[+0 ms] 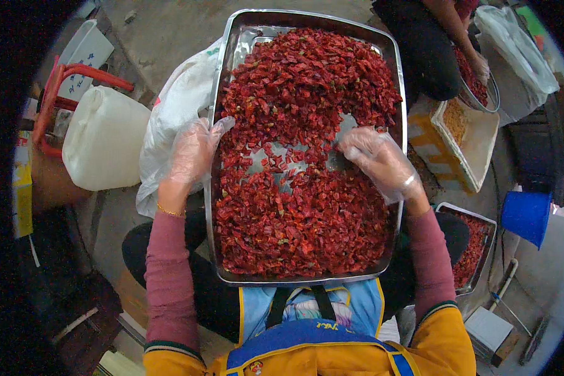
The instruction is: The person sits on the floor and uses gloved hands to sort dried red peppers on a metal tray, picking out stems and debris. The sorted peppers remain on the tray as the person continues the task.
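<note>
A large rectangular metal tray (403,141) lies across my lap. Chopped dried red chili pieces (305,221) fill most of it, mixed with a few yellowish seeds, in a pile at the far end and a layer at the near end. Between them the shiny tray bottom shows through in patches. My left hand (192,148), in a clear plastic glove, grips the left rim with the thumb on the inner side. Over the right middle of the tray is my right hand (378,157), likewise gloved, its fingers curled down by a bare patch. Whether it pinches any pieces is hidden.
At left stand a white plastic jerrycan (105,138), a red metal frame (51,108) and a white woven sack (174,117). Another person's gloved hand (479,68) reaches into a chili bowl (496,101). Nearby are a foam box (479,141), a blue bucket (526,216) and a smaller chili tray (486,258).
</note>
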A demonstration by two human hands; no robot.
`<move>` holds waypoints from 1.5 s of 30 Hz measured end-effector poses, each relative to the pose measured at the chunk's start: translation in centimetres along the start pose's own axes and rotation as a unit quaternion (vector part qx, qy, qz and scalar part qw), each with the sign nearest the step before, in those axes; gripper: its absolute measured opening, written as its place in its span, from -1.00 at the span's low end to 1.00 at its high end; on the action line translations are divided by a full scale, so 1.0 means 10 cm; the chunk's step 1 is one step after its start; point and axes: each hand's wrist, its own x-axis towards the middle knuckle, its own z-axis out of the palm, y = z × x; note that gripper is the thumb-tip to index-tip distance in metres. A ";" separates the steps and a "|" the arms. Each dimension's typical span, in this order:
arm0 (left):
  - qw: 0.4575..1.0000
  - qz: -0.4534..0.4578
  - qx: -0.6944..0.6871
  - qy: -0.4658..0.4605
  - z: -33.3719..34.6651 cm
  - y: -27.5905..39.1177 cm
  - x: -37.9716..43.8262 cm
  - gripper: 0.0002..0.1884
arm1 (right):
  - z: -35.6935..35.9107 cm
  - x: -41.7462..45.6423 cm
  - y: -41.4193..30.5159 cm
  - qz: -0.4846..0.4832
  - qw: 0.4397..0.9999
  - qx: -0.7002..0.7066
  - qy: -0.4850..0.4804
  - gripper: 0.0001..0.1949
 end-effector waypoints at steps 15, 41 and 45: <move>0.997 -0.004 -0.040 -0.064 -0.07 0.15 0.07 -0.42 | 0.48 0.09 -0.27 -0.165 0.982 -0.043 -0.082 -0.72; 0.998 0.019 -0.045 0.039 0.01 0.18 0.01 -0.54 | -0.02 0.30 -0.28 -0.010 0.987 -0.157 -0.014 -0.76; 0.999 0.014 -0.022 0.037 -0.02 0.18 0.01 -0.52 | 0.22 0.56 -0.05 -0.001 0.982 -0.175 0.069 -0.80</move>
